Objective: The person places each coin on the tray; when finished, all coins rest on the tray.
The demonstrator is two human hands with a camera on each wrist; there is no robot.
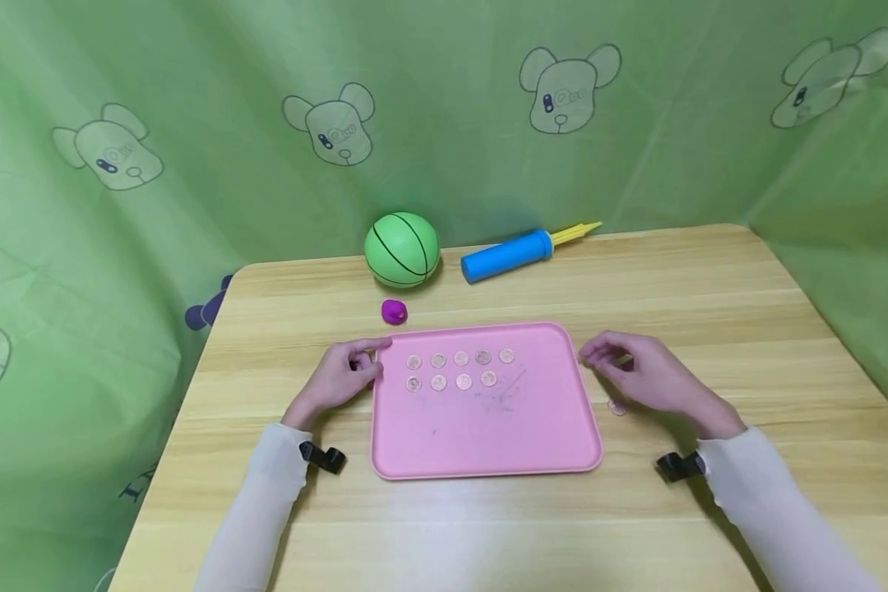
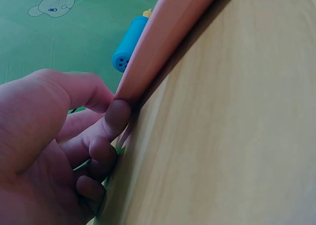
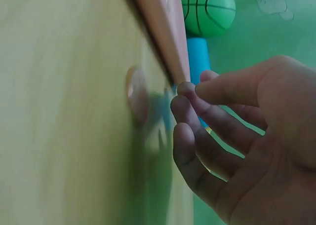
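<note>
A pink tray (image 1: 488, 432) lies on the table, with several small round coins (image 1: 461, 358) in two rows on it. My left hand (image 1: 340, 374) pinches the tray's upper left corner between thumb and index finger. At the tray's right rim is my right hand (image 1: 647, 374), its thumb and index fingertip together against the edge; the other fingers curve loosely. Beneath that hand a coin (image 1: 617, 407) lies on the wood, and in the right wrist view this coin (image 3: 137, 94) looks blurred beside the fingers.
Behind the tray stand a green ball (image 1: 403, 250) and a blue pump (image 1: 506, 256) with a yellow nozzle. A small purple toy (image 1: 395, 312) lies between ball and tray. Green curtain (image 1: 451, 123) hangs along the table's back and sides.
</note>
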